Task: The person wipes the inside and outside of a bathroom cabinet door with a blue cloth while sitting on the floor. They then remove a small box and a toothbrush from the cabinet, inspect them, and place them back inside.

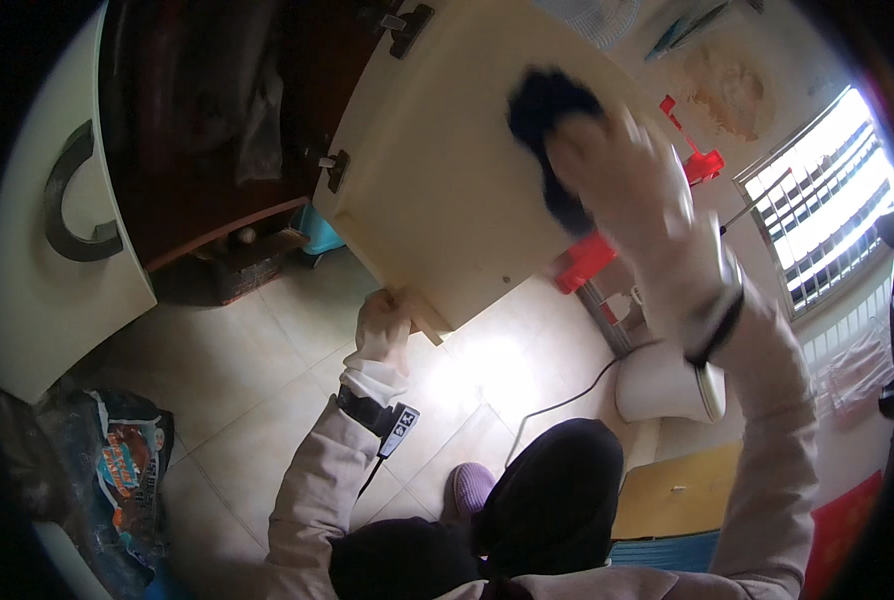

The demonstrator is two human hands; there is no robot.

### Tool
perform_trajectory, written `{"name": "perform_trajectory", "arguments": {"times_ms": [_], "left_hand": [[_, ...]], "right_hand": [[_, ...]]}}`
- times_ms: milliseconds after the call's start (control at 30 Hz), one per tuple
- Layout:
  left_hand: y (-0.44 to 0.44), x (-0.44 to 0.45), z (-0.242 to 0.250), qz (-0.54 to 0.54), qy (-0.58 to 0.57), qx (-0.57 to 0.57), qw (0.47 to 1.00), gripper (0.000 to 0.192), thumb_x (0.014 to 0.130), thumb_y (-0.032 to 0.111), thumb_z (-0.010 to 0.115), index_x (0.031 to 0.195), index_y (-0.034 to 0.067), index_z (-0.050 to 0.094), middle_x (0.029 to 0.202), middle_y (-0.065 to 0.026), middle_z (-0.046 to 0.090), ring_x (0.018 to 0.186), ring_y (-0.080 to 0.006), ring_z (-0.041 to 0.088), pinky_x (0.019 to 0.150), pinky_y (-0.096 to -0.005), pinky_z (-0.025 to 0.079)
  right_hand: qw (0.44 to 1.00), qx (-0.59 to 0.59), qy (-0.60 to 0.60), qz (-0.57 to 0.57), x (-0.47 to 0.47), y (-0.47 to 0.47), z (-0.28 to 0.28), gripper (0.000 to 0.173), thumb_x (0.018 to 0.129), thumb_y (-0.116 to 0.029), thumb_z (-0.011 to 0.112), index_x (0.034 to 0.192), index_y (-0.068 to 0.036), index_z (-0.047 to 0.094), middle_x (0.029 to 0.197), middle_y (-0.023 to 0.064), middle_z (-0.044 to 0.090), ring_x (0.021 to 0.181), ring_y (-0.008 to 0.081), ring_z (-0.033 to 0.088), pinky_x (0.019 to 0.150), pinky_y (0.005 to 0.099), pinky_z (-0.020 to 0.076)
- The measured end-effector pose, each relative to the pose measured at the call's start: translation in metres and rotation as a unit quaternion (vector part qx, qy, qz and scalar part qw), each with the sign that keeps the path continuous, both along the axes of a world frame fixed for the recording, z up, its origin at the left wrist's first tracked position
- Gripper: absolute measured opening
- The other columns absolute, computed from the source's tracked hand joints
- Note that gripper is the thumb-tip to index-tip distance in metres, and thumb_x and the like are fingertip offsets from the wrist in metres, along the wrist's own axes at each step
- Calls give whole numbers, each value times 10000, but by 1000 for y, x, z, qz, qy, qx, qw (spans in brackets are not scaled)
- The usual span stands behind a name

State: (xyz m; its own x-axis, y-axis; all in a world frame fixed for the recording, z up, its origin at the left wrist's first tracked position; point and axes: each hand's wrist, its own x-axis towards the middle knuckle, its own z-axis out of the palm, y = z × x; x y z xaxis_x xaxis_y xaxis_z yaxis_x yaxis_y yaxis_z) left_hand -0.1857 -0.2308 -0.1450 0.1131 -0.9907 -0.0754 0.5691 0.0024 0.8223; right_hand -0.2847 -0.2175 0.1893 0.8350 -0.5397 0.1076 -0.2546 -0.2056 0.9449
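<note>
A pale cabinet door stands swung out on its dark hinges, its inner face turned towards me. My right hand, blurred, presses a dark blue cloth against the upper right part of that face. Down at the door's lower edge my left hand grips the corner by a narrow strip of trim. Behind the door the dark brown cabinet interior is open, with a clear plastic bag inside. The second door, with a dark curved handle, is swung out at the left.
Beneath the cabinet are a dark box and a turquoise container. A printed plastic package lies at lower left. A power strip with a cord hangs near my left wrist. To the right are a white bin and a cardboard box.
</note>
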Motion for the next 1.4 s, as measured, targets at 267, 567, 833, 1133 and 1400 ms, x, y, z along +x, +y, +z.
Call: {"name": "perform_trajectory", "arguments": {"times_ms": [267,567,833,1133,1400], "left_hand": [[-1,3,-1,-41,7,-22,999,290,990,163,553,1157,-71,590,1040,-141,672,854,-182,691,745,-294,591],[-8,-2,-11,14,-19,-12,1000,399,880,310,610,934,-83,656,836,-148,699,746,-222,694,716,-296,572],[-9,3,-24,-36,14,-49,998,240,982,191,566,1073,-28,600,1014,-112,668,810,-170,681,751,-304,583],[-10,-8,-17,12,31,10,999,295,912,177,618,996,-105,601,916,-181,672,754,-204,688,688,-317,604],[-22,-3,-38,-20,21,-13,1000,337,913,215,626,955,-119,616,857,-176,683,734,-236,701,652,-315,601]], "right_hand": [[989,-23,-51,136,22,-20,27,222,772,-106,684,985,-156,720,999,5,700,922,220,672,748,318,558],[998,48,41,8,-11,20,19,235,791,-108,646,1015,-159,697,1096,-36,640,1032,227,608,768,337,559],[993,-37,93,-58,-16,9,5,311,824,-145,615,1117,-203,703,1179,-37,622,1040,196,599,802,316,531],[996,36,15,80,26,-60,81,318,792,-73,739,1099,-154,714,1147,34,673,1074,253,655,873,339,562],[885,333,-316,-75,13,-40,127,357,779,11,669,1117,-102,640,1071,91,644,1054,241,635,914,342,494]]}}
